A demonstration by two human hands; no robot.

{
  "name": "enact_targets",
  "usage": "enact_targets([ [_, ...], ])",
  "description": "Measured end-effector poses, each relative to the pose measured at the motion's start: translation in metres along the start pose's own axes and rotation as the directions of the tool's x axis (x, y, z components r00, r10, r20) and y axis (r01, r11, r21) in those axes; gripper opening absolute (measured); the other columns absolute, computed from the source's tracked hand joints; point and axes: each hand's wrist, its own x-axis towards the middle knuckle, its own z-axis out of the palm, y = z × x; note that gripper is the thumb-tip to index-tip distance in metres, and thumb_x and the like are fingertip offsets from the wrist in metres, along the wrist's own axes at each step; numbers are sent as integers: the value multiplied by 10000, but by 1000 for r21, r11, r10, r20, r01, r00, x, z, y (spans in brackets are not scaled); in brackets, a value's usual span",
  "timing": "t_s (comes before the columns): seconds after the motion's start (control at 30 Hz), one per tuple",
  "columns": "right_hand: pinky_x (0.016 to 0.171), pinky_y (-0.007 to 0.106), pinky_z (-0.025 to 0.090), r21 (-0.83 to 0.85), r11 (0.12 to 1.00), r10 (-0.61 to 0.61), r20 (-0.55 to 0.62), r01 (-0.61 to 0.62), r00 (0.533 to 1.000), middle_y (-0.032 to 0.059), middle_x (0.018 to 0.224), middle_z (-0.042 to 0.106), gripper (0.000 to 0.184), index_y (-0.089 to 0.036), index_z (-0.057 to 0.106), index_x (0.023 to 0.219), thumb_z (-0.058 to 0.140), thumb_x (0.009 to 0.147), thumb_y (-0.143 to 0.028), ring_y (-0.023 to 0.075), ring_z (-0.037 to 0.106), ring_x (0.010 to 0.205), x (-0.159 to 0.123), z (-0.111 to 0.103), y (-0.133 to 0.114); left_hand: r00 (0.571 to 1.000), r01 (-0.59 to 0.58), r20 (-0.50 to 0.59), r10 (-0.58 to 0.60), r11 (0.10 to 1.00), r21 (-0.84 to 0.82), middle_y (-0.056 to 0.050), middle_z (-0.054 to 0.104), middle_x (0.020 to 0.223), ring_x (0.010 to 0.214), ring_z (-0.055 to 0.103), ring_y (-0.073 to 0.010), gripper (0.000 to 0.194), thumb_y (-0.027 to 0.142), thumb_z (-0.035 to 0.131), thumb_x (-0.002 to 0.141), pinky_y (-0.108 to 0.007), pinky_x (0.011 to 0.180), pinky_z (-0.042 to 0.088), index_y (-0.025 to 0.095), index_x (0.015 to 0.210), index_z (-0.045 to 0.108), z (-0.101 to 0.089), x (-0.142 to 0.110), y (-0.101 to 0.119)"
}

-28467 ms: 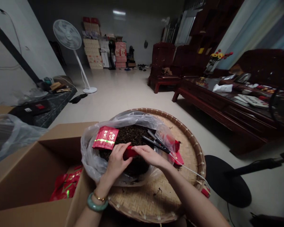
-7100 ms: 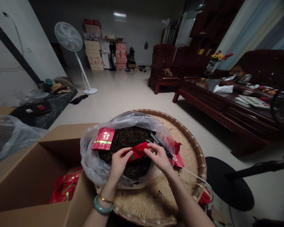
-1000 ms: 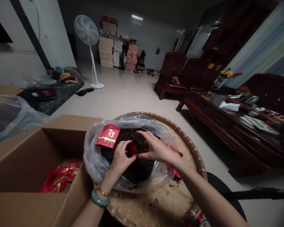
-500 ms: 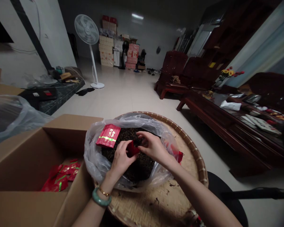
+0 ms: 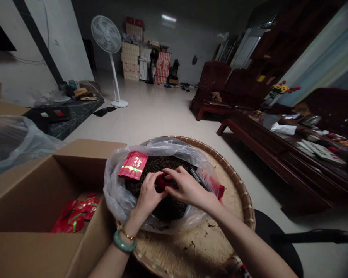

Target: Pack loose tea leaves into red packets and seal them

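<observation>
Over an open clear plastic bag (image 5: 116, 200) of dark loose tea leaves (image 5: 168, 208), my left hand (image 5: 147, 195) is closed around a small red packet (image 5: 161, 183), its mouth facing me. My right hand (image 5: 185, 187) meets it from the right, thumb and fingers curved round the packet's right edge; whether tea is between those fingers is hidden. A flat red packet with gold lettering and a green stripe (image 5: 133, 166) lies on the bag's left side. Just beyond my right hand a thin dark bar with a pale edge (image 5: 197, 177) shows.
The bag rests on a round woven bamboo tray (image 5: 197, 251) with scattered leaf bits. At left stands an open cardboard box (image 5: 23, 251) holding several red packets (image 5: 75, 216). Red packaging (image 5: 220, 192) lies right of the bag. Farther off are a white fan (image 5: 107, 34) and a wooden table (image 5: 249, 143).
My right hand has moved slightly left and down, bringing its fingers to the red packet. The dark bar behind it has come into view. My left hand stays nearly still.
</observation>
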Motion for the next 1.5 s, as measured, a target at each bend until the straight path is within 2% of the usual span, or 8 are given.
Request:
enact_targets([
  [0.27,783,316,435,-114,990,-80,83,89,993,70,973,649,428,-177,508,1191,615,777,-150,201,487,880,-1,-5,-5,1000,-18,-10,19,998,62,-69,587,1051,973,584,-234,484,187,700,651,-378,832,506,198,1108,542,1,0,-2],
  [0.47,760,363,446,-275,958,-99,-52,81,994,89,922,670,428,-157,567,1157,686,751,-222,234,507,846,4,13,7,999,-47,13,45,985,167,-75,641,1045,917,574,-247,572,179,721,623,-383,804,497,190,1160,526,1,0,-3],
  [0.57,746,316,458,-168,982,-109,-145,85,983,61,872,688,238,-171,636,1006,635,775,-110,197,532,815,5,18,13,999,-46,5,46,985,165,-71,635,1081,944,567,-240,560,173,698,650,-383,836,482,196,1180,518,1,0,-1],
  [0.7,692,265,471,44,996,-60,-235,72,970,26,834,698,187,-199,654,899,611,775,-65,162,574,787,4,14,18,999,-41,14,39,986,162,-63,633,1060,949,565,-244,543,222,707,669,-390,830,476,212,1178,521,0,1,1],
  [1.03,735,301,505,159,982,-42,-324,98,945,64,946,657,246,-198,620,1026,583,792,-131,171,613,841,9,19,19,999,-44,-4,45,989,144,-70,616,1086,983,563,-258,561,242,714,674,-413,855,473,219,1192,500,1,1,-3],
  [1.2,936,395,456,282,960,66,-211,-4,975,110,1154,633,395,-182,552,1210,547,815,-167,211,587,1065,15,20,29,999,-45,0,45,987,154,-85,610,1093,990,564,-260,574,247,717,672,-418,873,467,201,1201,499,3,1,-3],
  [1.37,809,315,519,511,859,117,-135,-32,984,64,960,715,225,-166,671,991,534,815,-146,176,666,880,18,23,30,999,-34,14,32,987,157,-99,606,1080,994,560,-260,580,267,710,688,-415,871,470,172,1219,495,2,1,-3],
  [1.5,763,305,509,376,927,71,-196,8,978,39,892,716,178,-192,690,928,577,802,-136,169,641,825,11,16,22,999,-30,30,25,989,148,-91,601,1061,979,564,-258,619,293,695,707,-413,858,472,193,1273,465,0,1,-3],
])
